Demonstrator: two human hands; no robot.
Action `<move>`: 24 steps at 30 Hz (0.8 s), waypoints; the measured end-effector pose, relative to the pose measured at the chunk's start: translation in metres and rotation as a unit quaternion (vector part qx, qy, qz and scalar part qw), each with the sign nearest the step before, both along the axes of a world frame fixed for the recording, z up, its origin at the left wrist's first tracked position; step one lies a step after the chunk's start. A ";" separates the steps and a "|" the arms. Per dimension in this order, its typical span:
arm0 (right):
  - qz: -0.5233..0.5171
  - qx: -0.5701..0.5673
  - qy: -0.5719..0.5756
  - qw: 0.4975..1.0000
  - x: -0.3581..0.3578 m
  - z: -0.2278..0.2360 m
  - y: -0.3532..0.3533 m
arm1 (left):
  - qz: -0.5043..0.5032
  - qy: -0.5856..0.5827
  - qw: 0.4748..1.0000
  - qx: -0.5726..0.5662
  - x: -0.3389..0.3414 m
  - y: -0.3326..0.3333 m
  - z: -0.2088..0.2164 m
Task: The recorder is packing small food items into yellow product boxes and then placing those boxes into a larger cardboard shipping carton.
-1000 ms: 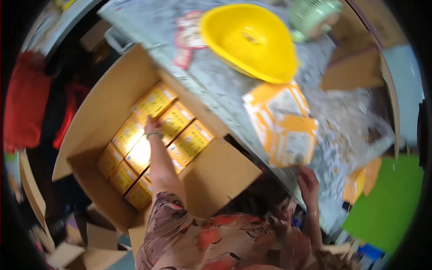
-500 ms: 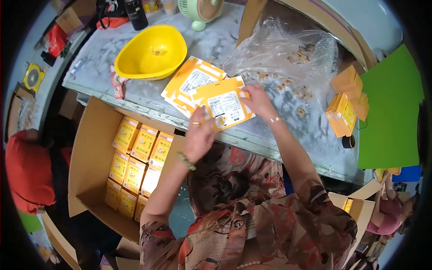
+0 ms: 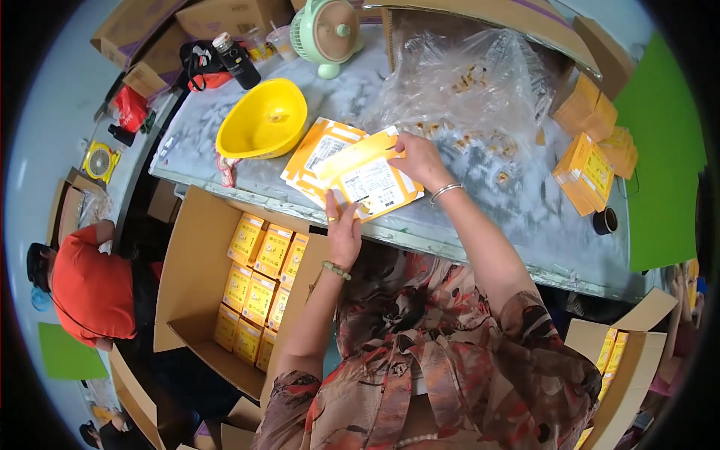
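Left hand (image 3: 343,231) has its fingers (image 3: 333,204) nearly straight, only loosely curled, tips pressing the near edge of a flat yellow-and-white paper packet (image 3: 373,180). Right hand (image 3: 417,159) comes over the top, fingers bent and pinched on the packet's far edge, so both hands grip it. The packet is thin, glossy and rectangular, lying almost flat just above the mottled grey surface (image 3: 525,217), long axis running from lower right to upper left. It overlaps a second identical flat packet (image 3: 319,150) beneath. Beside that sits a smooth yellow plastic bowl (image 3: 262,121). Behind the right hand is a crinkly clear plastic bag (image 3: 472,97). Below the surface's edge stands an open brown cardboard box (image 3: 196,255) packed with small yellow cartons (image 3: 259,289).
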State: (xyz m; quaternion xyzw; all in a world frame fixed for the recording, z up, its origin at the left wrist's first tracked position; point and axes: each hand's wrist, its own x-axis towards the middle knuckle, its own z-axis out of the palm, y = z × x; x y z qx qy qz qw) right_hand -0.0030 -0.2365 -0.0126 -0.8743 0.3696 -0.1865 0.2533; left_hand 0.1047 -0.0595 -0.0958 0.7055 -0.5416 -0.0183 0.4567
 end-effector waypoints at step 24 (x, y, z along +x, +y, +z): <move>0.198 0.517 -0.187 0.812 -0.204 0.000 0.147 | -0.407 -0.142 0.866 0.253 -0.097 0.052 0.098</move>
